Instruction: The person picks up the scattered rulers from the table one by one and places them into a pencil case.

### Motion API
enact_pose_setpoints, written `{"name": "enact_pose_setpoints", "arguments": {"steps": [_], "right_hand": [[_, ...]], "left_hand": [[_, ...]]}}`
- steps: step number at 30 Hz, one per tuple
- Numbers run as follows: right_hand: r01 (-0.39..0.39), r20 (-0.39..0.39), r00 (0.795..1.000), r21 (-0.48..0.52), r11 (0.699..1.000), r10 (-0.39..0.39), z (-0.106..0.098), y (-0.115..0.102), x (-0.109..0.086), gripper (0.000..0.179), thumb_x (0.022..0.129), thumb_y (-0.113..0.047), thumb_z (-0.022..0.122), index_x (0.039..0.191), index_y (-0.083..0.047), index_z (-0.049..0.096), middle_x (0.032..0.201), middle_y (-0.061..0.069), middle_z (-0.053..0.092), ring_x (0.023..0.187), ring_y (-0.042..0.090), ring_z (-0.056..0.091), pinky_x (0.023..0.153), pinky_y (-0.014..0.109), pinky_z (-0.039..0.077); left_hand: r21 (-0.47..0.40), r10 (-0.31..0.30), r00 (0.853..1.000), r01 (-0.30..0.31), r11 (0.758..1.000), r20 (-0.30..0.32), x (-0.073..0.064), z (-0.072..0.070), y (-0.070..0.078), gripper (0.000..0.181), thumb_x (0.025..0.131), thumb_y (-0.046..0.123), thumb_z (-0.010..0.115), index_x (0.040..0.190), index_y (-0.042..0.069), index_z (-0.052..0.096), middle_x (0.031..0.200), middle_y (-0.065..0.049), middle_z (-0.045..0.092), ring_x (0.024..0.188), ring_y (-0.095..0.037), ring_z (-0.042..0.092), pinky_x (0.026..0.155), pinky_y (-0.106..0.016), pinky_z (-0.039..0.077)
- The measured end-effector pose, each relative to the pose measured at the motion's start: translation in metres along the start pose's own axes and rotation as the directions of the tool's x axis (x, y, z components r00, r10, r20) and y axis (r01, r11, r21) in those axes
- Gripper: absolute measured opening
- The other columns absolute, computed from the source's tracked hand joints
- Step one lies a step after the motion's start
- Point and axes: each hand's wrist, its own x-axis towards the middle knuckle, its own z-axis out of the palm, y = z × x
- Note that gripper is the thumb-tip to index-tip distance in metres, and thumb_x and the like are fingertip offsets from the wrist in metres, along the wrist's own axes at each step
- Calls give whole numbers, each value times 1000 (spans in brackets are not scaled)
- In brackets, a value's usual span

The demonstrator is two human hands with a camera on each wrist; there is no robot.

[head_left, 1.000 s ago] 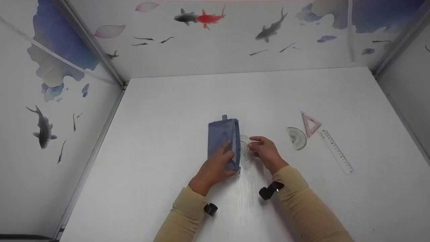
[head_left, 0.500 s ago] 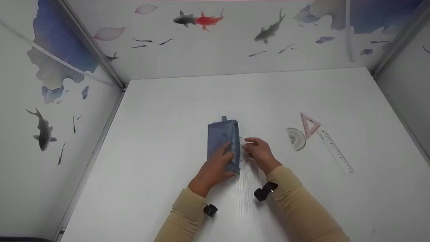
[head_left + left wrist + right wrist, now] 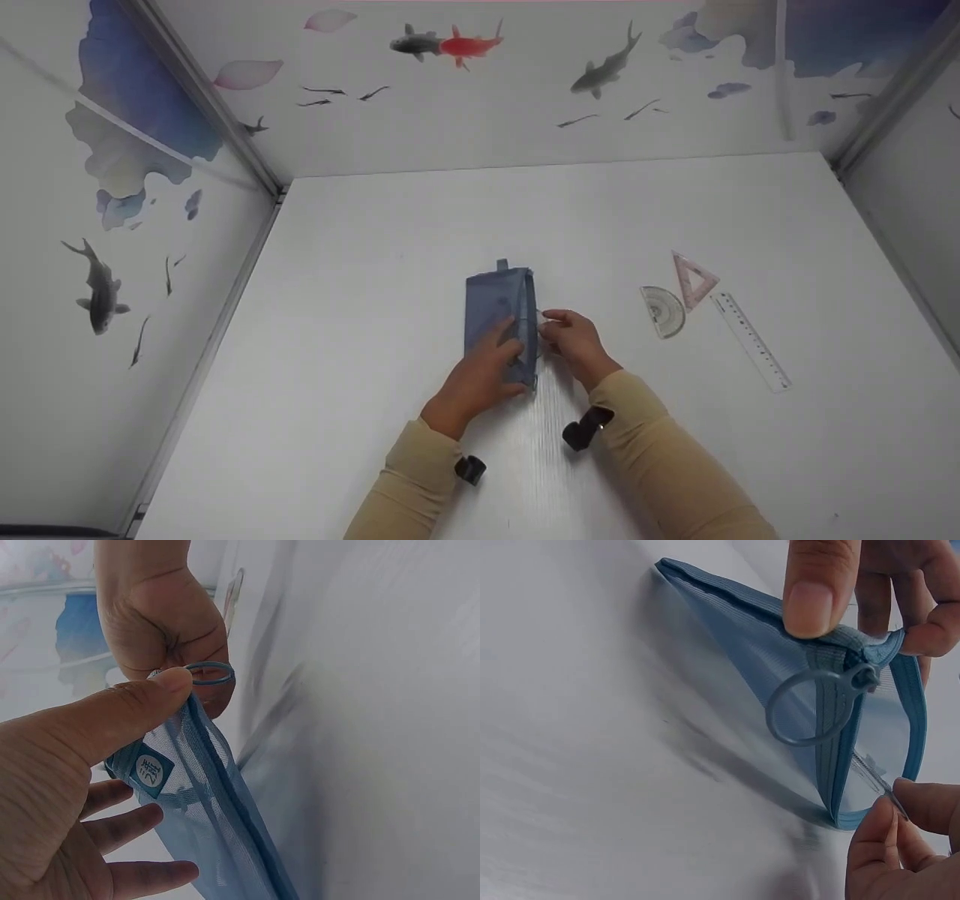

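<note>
A blue mesh zip pouch [image 3: 491, 300] lies on the white table, its zipped mouth turned right. My left hand [image 3: 474, 379] holds it near the front end, the thumb on the zip edge and fingers on the other side. In the right wrist view the mouth gapes, with a ring zip pull [image 3: 769, 716] hanging at the corner. My right hand [image 3: 579, 343] pinches a clear protractor [image 3: 875, 781] between thumb and fingers at that mouth. Most of the protractor is inside the pouch, seen only through the mesh. A dark label [image 3: 152, 770] shows on the pouch.
To the right on the table [image 3: 375, 285] lie another clear protractor [image 3: 663, 311], a pink set square [image 3: 683, 283] and a clear ruler [image 3: 750, 341]. Printed white walls [image 3: 510, 135] enclose the table at the back and sides.
My right hand has moved left towards the pouch, and the protractor it pinches has slid through the mouth. The left hand and pouch have stayed in place.
</note>
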Motion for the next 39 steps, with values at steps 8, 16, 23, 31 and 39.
{"name": "enact_pose_setpoints", "arguments": {"steps": [8,16,23,31,39], "right_hand": [[31,-11,999,-40,999,-31,3,3,-1,35,92,-4,58,125,5,56,99,9,62,77,11,53,69,26,46],[57,-19,998,-125,991,-59,7,2,0,36,91,-5,60,126,5,57,108,16,62,86,16,57,71,25,47],[49,-13,999,-144,988,-51,10,0,-1,35,93,-7,58,126,4,58,113,17,62,90,18,58,75,29,50],[54,-9,998,-117,992,-56,9,1,-2,35,93,-6,58,126,4,57,110,17,62,85,19,60,77,34,51],[106,-2,994,-127,986,-107,4,-3,-3,35,92,-4,59,126,4,57,103,15,63,83,20,60,77,37,51]], "left_hand": [[8,-9,1000,9,1000,0,0,0,0,42,78,24,82,110,12,57,155,-12,29,132,-29,43,88,-39,50],[-11,-6,1000,6,1000,-4,-1,-1,2,40,78,24,81,107,11,57,154,-13,30,133,-31,42,89,-41,49],[-13,-8,1000,8,1000,-4,-2,-2,3,41,79,24,81,109,11,57,155,-13,30,134,-32,41,89,-41,49],[-22,-17,1000,17,1000,1,-2,-3,3,40,79,23,81,108,10,57,155,-14,30,134,-32,41,90,-42,49],[-28,-19,1000,19,999,4,0,-1,2,39,78,22,82,105,12,56,155,-13,29,134,-32,42,90,-41,50]]}}
